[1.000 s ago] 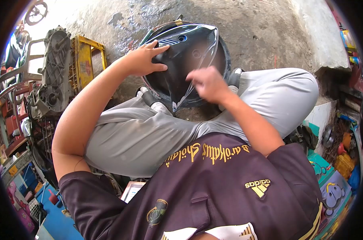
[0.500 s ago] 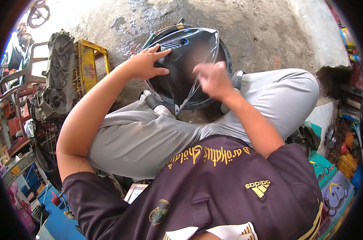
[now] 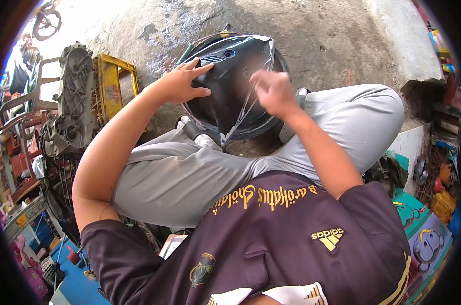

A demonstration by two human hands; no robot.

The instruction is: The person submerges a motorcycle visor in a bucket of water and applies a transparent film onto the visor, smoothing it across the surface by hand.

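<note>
A dark, glossy body panel point(image 3: 225, 84), pointed at its near end, lies over a round black basin point(image 3: 284, 63) between my feet. Light glints along its right edge, and a round hole and several slots show near its far end. My left hand point(image 3: 182, 84) rests on the panel's left side with fingers spread. Over the right edge hangs my right hand point(image 3: 275, 94), its fingers curled together and blurred at the tips. Whatever those fingers may hold is hidden.
Wet concrete floor point(image 3: 312, 30) stretches beyond the basin. To the left stand a yellow crate point(image 3: 108, 84) and a grey metal engine casing point(image 3: 73, 96). A concrete ledge point(image 3: 403, 46) runs along the right, with assorted parts and boxes point(image 3: 428, 244) closer to me.
My right hand has shifted slightly right and down over the panel's edge. My left hand keeps its place on the panel. The view has moved a little.
</note>
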